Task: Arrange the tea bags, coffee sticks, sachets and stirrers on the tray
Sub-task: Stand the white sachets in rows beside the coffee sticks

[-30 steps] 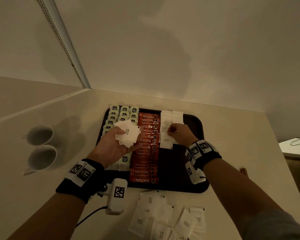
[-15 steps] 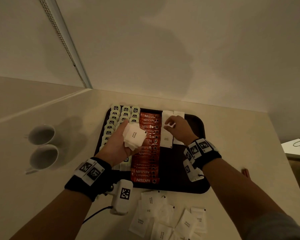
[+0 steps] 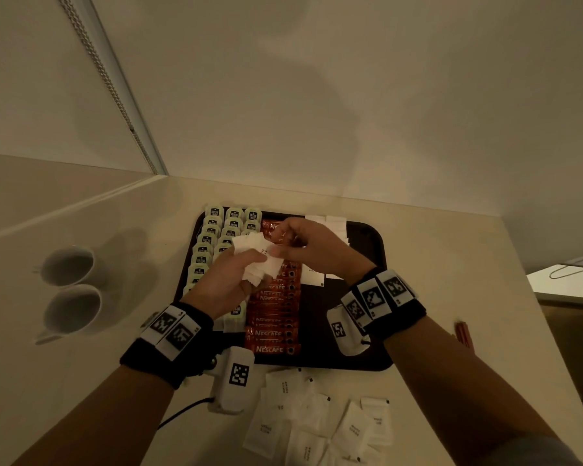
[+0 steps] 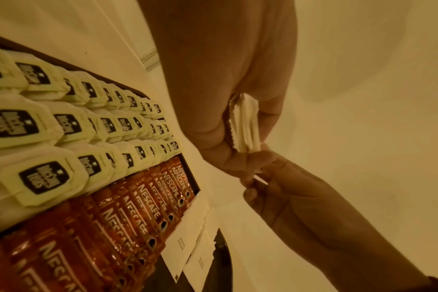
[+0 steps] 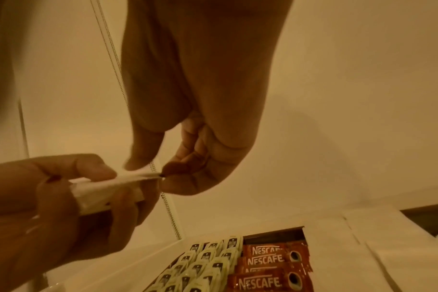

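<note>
My left hand (image 3: 229, 280) grips a stack of white sachets (image 3: 260, 260) above the dark tray (image 3: 372, 331). My right hand (image 3: 303, 243) pinches the top sachet (image 5: 138, 174) of that stack between thumb and forefinger. On the tray lie three rows of tea bags (image 3: 216, 237), a column of red coffee sticks (image 3: 273, 324) and two columns of white sachets (image 3: 327, 222), partly hidden by my right hand. In the left wrist view the held stack (image 4: 245, 122) shows edge-on between my left fingers.
Several loose white sachets (image 3: 320, 422) lie on the counter in front of the tray. Two white cups (image 3: 69, 287) stand at the left. A red item (image 3: 463, 334) lies right of the tray. The wall runs close behind the tray.
My right hand has left the sachet columns on the tray and moved left to the stack in my left hand, where it now pinches the top sachet.
</note>
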`<state>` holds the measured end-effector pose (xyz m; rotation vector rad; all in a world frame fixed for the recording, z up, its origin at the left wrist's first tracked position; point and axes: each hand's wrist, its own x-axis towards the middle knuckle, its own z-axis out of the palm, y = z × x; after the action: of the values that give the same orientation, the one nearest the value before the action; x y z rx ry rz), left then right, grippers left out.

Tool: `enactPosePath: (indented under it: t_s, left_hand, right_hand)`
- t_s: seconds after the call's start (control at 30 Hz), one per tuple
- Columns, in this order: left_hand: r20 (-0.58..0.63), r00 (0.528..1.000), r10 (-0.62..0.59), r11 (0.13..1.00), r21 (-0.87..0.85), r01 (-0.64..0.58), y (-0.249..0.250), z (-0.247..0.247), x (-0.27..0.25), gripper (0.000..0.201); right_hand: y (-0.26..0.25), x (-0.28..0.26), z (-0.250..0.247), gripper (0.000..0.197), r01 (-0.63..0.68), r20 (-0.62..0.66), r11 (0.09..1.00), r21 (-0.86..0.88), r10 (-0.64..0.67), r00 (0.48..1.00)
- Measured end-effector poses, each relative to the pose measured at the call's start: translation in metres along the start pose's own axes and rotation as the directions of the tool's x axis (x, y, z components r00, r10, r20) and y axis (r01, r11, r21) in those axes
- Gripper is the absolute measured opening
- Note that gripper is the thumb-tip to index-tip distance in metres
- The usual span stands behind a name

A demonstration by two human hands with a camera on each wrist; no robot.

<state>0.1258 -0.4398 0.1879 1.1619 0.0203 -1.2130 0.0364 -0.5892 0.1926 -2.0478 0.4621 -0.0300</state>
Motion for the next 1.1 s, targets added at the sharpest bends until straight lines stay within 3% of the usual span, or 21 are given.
enactPosePath:
  t_s: [0.2, 0.33, 0.4, 0.57, 0.73, 0.87, 1.0, 1.1]
  left_hand:
    - [-0.017, 0.985, 0.173, 0.969, 0.180, -0.167, 0.001, -0.005, 0.003, 0.034]
    - [0.026, 0.952, 0.306, 0.858, 0.426, -0.287, 0.000, -0.005, 0.003, 0.049]
    - [0.043, 0.944, 0.327, 0.837, 0.450, -0.310, -0.001, -0.002, 0.003, 0.048]
    - [-0.001, 0.953, 0.303, 0.870, 0.409, -0.277, -0.003, -0.002, 0.003, 0.050]
    - [0.035, 0.959, 0.283, 0.838, 0.478, -0.265, -0.007, 0.000, 0.005, 0.050]
    - [0.085, 0.975, 0.205, 0.829, 0.514, -0.219, -0.012, 0.001, 0.005, 0.044]
    - [0.044, 0.995, 0.092, 0.955, 0.280, -0.101, -0.010, -0.001, 0.003, 0.011]
    - [0.003, 0.999, 0.039, 0.990, 0.138, -0.040, -0.010, -0.008, 0.006, 0.018]
  right_hand:
    - [0.006, -0.007, 0.002, 0.009, -0.009, -0.014, 0.999, 0.051, 0.010, 1.000]
    - [0.002, -0.012, 0.002, 0.014, 0.001, -0.058, 0.984, 0.176, 0.010, 0.998]
    - [-0.001, -0.011, 0.001, 0.011, 0.031, -0.087, 0.985, 0.172, -0.017, 0.996]
    - [-0.002, -0.012, -0.008, 0.009, 0.019, -0.145, 0.970, 0.243, 0.017, 0.989]
    - [-0.003, -0.016, -0.018, 0.009, 0.052, -0.101, 0.999, -0.017, -0.053, 0.993]
    - [0.002, -0.024, -0.032, 0.003, 0.069, -0.148, 0.994, -0.090, -0.082, 0.986]
    - [0.034, -0.036, -0.057, 0.010, -0.124, -0.196, 0.963, -0.238, 0.078, 0.978]
    - [0.071, -0.044, -0.064, 0.018, -0.314, -0.163, 0.886, -0.342, 0.273, 0.948]
